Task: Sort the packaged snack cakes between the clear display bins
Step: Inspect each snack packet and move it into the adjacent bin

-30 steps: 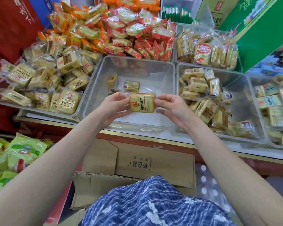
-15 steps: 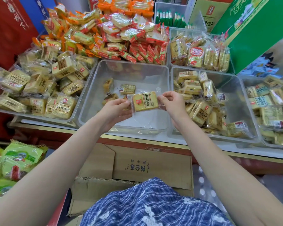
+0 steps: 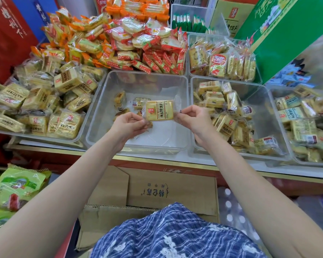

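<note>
Head view: 1 snack cake (image 3: 159, 110), yellow wrapper, held label-up above the middle bin (image 3: 108, 101), presumably for reading before sorting. Left hand (image 3: 128, 122) pinches the wrapper's left seam, right hand (image 3: 191, 118) the right seam; remaining fingers curl loosely. Left bin (image 3: 83, 127) heaped; right bin (image 3: 265, 101) partly filled.

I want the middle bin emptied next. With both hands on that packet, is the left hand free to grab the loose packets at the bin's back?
Probably not yet: the left hand pinches the held packet. Nothing covers the loose packets in the middle bin.
</note>
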{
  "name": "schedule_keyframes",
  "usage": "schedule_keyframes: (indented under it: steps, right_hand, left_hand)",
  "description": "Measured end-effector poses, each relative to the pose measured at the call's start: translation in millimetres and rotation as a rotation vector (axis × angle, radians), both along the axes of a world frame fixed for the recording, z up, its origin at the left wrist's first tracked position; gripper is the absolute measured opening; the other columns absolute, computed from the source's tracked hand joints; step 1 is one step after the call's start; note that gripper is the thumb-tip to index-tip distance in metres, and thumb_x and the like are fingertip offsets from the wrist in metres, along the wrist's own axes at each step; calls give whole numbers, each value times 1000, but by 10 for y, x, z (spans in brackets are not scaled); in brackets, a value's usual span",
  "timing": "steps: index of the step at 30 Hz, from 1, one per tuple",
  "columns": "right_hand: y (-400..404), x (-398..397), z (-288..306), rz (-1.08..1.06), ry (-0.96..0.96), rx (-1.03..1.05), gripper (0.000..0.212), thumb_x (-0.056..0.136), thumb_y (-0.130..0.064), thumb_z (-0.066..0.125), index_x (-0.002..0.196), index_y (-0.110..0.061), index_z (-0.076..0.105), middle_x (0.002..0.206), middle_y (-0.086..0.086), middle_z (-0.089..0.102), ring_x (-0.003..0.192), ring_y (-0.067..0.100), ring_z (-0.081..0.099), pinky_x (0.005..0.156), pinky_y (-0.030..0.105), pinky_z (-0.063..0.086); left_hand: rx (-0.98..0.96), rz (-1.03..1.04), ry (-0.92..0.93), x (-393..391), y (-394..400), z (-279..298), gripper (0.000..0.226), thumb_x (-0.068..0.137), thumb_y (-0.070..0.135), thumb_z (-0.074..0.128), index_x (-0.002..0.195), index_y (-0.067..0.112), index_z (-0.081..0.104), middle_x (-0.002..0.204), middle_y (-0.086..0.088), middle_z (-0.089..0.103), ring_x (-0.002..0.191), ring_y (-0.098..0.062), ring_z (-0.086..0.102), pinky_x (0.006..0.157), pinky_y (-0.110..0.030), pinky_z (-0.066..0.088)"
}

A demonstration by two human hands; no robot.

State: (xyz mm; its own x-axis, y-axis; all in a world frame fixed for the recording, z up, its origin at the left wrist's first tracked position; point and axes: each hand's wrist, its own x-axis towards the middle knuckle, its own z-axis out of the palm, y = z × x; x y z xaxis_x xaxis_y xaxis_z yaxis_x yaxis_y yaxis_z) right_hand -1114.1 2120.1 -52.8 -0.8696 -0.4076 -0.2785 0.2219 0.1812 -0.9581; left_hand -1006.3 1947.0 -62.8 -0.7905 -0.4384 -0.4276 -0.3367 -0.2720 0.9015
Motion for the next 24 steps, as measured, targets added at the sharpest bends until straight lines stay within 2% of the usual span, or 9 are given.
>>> schedule_keyframes:
  steps: [2,4,8,10,11,13,18,21,24]
  right_hand:
    - [-11,10,-33,-7,90,67,20,87,0,64,76,-13,52,90,15,67,95,30,67,88,37,55]
    - [6,16,-35,13,251,173,24,87,-1,63,73,-16,51,89,16,68,92,29,68,85,39,56]
    - [99,-30,28,120,529,349,17,88,-4,63,78,-14,54,83,7,67,83,20,65,76,27,54]
    - [139,-29,36,166,586,375,14,89,-5,62,80,-13,55,79,1,64,79,15,63,70,16,50]
    - [156,-20,33,163,596,367,14,89,-5,62,80,-13,55,78,0,64,78,15,63,68,15,49]
    - [193,-1,31,125,611,338,13,88,-5,63,79,-12,56,78,4,66,78,18,64,69,23,51]
    - [318,-2,49,178,618,316,13,88,-6,64,81,-15,58,83,7,69,80,18,68,70,34,58]
    - [401,-4,25,161,626,321,9,89,-8,64,82,-13,59,80,6,70,73,19,67,66,38,58]
    - [441,-36,45,173,661,339,6,90,-8,62,85,-10,60,82,7,70,75,22,68,65,42,57]
  left_hand:
    - [-87,-58,-41,-5,-17,-4,12,88,1,63,82,8,55,82,-7,70,72,-13,68,73,-23,57]
    - [-161,-114,-94,-21,-39,6,9,88,5,64,90,10,57,88,-5,70,79,-14,67,79,-27,54]
    - [-307,-123,-64,-94,-61,101,25,93,14,59,117,14,56,112,-3,62,101,-17,62,84,-28,51]
    - [-349,-241,-25,-140,6,151,28,94,18,58,122,17,56,115,1,61,104,-14,60,84,-25,51]
    - [-353,-321,-28,-160,65,170,28,93,20,58,121,19,57,114,3,62,103,-12,59,83,-23,51]
    - [-333,-425,-45,-190,189,194,23,93,22,59,116,24,59,107,6,64,100,-10,59,82,-22,50]
    - [-199,-363,27,-320,331,194,23,92,28,60,115,27,61,117,4,65,107,-11,60,90,-32,47]
    - [-192,-351,-47,-407,416,200,4,89,23,64,90,20,67,98,1,70,95,-10,64,87,-34,48]
    - [-198,-309,-39,-503,509,200,11,89,15,65,79,16,61,84,0,67,83,-12,65,83,-31,53]
